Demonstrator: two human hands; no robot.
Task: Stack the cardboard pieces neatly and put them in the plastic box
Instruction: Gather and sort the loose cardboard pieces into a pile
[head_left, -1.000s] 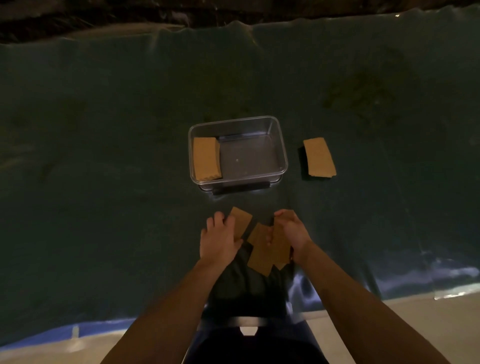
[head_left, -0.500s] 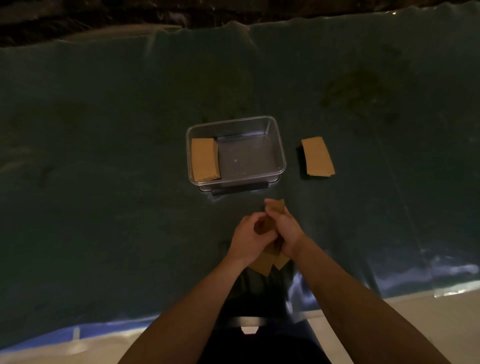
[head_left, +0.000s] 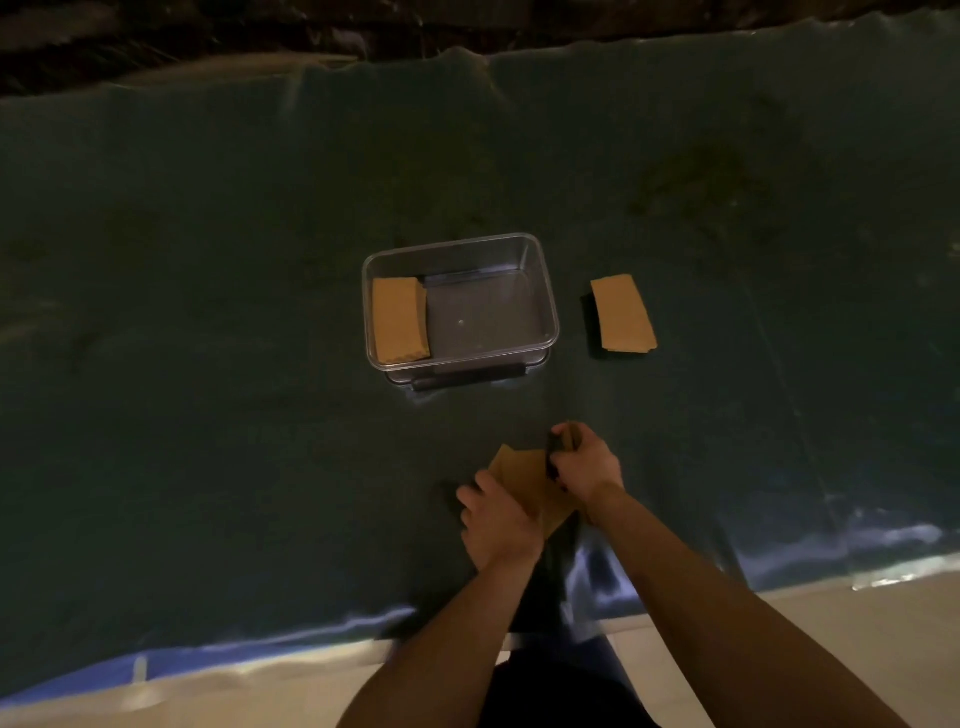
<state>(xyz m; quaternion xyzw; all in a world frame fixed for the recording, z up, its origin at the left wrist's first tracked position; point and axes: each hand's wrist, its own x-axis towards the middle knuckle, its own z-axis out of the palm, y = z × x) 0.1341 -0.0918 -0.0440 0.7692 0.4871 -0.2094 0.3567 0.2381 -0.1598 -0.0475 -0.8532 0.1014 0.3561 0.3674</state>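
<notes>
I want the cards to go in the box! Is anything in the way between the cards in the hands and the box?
Nothing visible. Only bare dark sheet lies between the held cardboard pieces and the open plastic box.

Work surface under me: dark green sheet (head_left: 208, 364), spread wide and wrinkled, with a darker stain (head_left: 696, 182) on its far right part. Near edge of the sheet is glossy and bluish (head_left: 597, 577) where it catches light, creased and rumpled there. Beyond that near edge: pale floor (head_left: 831, 649), smooth, running along the bottom of my view on both sides. Past the sheet's far edge: a very dark strip of ground (head_left: 260, 36), too dim to make out in detail.
</notes>
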